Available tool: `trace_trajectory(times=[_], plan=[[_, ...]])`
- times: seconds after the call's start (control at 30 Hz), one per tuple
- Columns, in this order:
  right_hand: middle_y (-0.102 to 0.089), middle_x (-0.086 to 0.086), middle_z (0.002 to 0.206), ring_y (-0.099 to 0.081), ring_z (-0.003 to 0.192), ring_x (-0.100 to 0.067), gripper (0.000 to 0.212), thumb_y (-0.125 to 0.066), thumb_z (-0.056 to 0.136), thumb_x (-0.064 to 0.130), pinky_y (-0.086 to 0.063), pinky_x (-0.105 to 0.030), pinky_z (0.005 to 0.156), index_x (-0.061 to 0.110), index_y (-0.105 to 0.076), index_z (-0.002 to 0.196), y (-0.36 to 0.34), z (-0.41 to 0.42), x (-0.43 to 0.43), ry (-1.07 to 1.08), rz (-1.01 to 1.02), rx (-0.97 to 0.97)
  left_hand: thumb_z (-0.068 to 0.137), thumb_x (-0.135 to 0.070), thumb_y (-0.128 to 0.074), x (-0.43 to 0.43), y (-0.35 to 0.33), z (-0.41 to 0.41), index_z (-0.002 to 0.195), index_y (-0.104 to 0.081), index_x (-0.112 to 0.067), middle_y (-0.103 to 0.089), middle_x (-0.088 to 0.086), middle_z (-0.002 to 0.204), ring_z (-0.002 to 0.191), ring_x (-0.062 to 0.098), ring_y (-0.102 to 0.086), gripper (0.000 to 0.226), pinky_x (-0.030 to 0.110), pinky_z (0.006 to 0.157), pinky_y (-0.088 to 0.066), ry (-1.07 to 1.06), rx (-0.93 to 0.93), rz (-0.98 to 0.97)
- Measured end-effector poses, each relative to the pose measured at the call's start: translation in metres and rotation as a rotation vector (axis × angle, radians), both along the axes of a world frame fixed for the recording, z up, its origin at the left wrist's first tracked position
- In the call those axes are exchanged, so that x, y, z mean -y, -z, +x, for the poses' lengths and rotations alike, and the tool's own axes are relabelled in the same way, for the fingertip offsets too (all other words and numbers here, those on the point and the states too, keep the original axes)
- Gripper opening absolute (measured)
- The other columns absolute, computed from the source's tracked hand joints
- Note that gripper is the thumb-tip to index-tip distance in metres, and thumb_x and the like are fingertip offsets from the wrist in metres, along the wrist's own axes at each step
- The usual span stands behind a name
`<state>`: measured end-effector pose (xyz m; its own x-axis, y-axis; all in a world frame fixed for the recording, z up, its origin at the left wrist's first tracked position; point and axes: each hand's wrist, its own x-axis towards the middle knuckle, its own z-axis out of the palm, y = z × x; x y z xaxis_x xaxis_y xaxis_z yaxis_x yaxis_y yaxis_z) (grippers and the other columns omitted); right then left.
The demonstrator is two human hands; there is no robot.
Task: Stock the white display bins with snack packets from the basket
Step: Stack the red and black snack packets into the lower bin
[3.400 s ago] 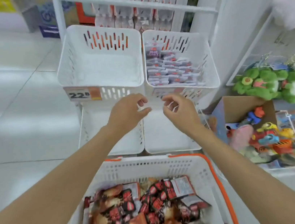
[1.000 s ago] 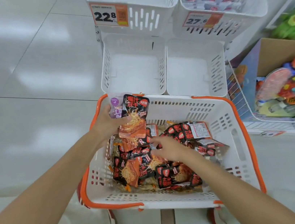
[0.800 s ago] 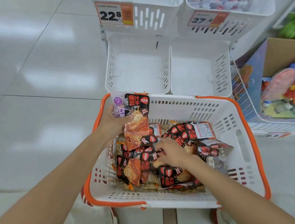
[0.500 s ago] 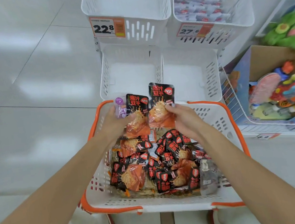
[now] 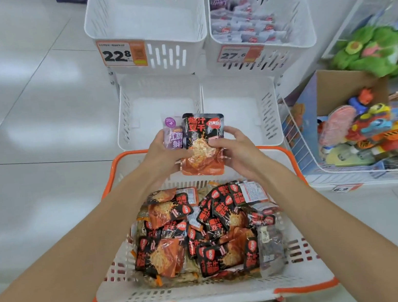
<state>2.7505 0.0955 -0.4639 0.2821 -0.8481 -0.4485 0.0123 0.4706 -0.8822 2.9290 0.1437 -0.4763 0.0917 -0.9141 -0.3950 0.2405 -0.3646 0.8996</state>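
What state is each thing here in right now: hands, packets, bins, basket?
Left hand: grips purple packet and orange-black packet.
Right hand: pinches the orange-black packet.
Basket: loaded with packets.
Upper left bin: empty.
Upper right bin: partly filled with pale packets.
Lower left bin: looks empty.
Lower right bin: looks empty.

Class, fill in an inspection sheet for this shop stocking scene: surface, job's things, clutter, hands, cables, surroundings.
Surface: glossy white tiled floor.
Job's things: orange-rimmed basket heaped with snack packets; 22.8 bin, lower left bin and lower right bin show no packets; 27.6 bin holds pale packets.
Clutter: cardboard box of toys, right of the bins.
Hands: left hand grips purple packet and black-and-orange packet; right hand pinches the same black-and-orange packet.
Cables: nothing seen.
Surroundings: green plush toys, far right.
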Motion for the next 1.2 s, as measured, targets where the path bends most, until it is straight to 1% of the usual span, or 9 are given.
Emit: trace_trajectory(times=[0.2,0.37,0.5,0.6,0.7,0.83,1.0,1.13,1.2], plan=[[-0.062,-0.012,0.114,-0.068,0.093,-0.021,0.068,-0.071,0.085,0.004,-0.055,-0.028,0.079,0.023,-0.036,0.141,-0.013,-0.018,0.075,-0.179,-0.147,-0.132,0.080,0.012,-0.068,0.048,0.005,-0.003,0.128,-0.048,-0.020,-0.069,0.010,0.114,0.099,0.029,-0.069,0.061,0.033,0.063,-0.056,0.083,0.141,-0.069],[-0.071,-0.006,0.102,-0.068,0.090,-0.017,0.023,-0.068,0.087,0.002,-0.055,-0.030,0.080,0.007,-0.065,0.109,0.005,-0.033,0.131,-0.490,-0.226,-0.306,0.080,0.012,-0.068,0.105,0.010,-0.004,0.126,-0.049,-0.020,-0.069,0.002,0.110,0.094,0.020,-0.070,0.060,0.032,0.062,-0.057,0.133,0.192,-0.115],[-0.070,-0.008,0.095,-0.067,0.087,-0.018,0.014,-0.066,0.087,0.000,-0.055,-0.033,0.084,0.005,-0.065,0.101,0.019,-0.052,0.168,-0.406,-0.317,-0.331,0.085,0.002,-0.067,0.141,0.024,-0.002,0.123,-0.051,-0.018,-0.068,0.001,0.104,0.079,0.011,-0.069,0.045,0.025,0.062,-0.057,0.144,0.140,-0.116],[-0.067,-0.006,0.091,-0.064,0.083,-0.010,0.012,-0.066,0.088,0.000,-0.052,-0.026,0.078,0.004,-0.063,0.099,0.030,-0.068,0.191,-0.363,-0.418,-0.427,0.090,-0.007,-0.064,0.155,0.040,0.012,0.124,-0.051,-0.018,-0.065,0.001,0.109,0.092,0.016,-0.067,0.038,0.033,0.079,-0.059,0.117,0.197,-0.069],[-0.062,0.000,0.080,-0.059,0.068,0.001,0.013,-0.065,0.088,-0.002,-0.044,-0.014,0.064,0.010,-0.060,0.089,0.048,-0.075,0.207,-0.367,-0.533,-0.581,0.091,-0.004,-0.062,0.157,0.055,0.023,0.110,-0.056,-0.028,-0.068,-0.004,0.104,0.092,0.015,-0.067,0.032,0.036,0.084,-0.055,0.150,0.222,-0.052],[-0.060,0.003,0.078,-0.057,0.075,-0.016,0.018,-0.065,0.081,-0.001,-0.042,-0.030,0.067,0.015,-0.062,0.089,0.086,-0.065,0.210,-0.487,-0.667,-0.848,0.091,-0.004,-0.062,0.154,0.066,0.026,0.115,-0.058,-0.027,-0.070,-0.004,0.106,0.091,0.010,-0.069,0.034,0.030,0.082,-0.058,0.163,0.219,-0.046],[-0.065,0.008,0.097,-0.063,0.095,-0.016,0.018,-0.070,0.082,0.008,-0.046,-0.023,0.078,0.019,-0.065,0.096,0.126,-0.052,0.201,-0.798,-0.462,-0.894,0.091,-0.008,-0.063,0.153,0.073,0.023,0.122,-0.057,-0.026,-0.070,-0.006,0.108,0.096,0.010,-0.069,0.037,0.024,0.077,-0.058,0.169,0.237,-0.031],[-0.067,0.006,0.108,-0.063,0.102,-0.010,0.025,-0.077,0.082,0.035,-0.047,-0.021,0.085,0.021,-0.069,0.101,0.121,-0.053,0.211,-0.834,-0.141,-0.734,0.090,-0.010,-0.065,0.154,0.077,0.024,0.124,-0.056,-0.027,-0.069,-0.007,0.110,0.096,0.008,-0.069,0.038,0.023,0.076,-0.058,0.161,0.238,-0.016],[-0.064,0.004,0.117,-0.060,0.108,-0.011,0.025,-0.076,0.082,0.035,-0.048,-0.024,0.092,0.024,-0.069,0.104,0.120,-0.050,0.215,-0.876,-0.086,-0.715,0.091,-0.011,-0.065,0.155,0.078,0.023,0.124,-0.056,-0.027,-0.069,-0.008,0.110,0.095,0.008,-0.069,0.038,0.024,0.077,-0.058,0.157,0.236,-0.011]])
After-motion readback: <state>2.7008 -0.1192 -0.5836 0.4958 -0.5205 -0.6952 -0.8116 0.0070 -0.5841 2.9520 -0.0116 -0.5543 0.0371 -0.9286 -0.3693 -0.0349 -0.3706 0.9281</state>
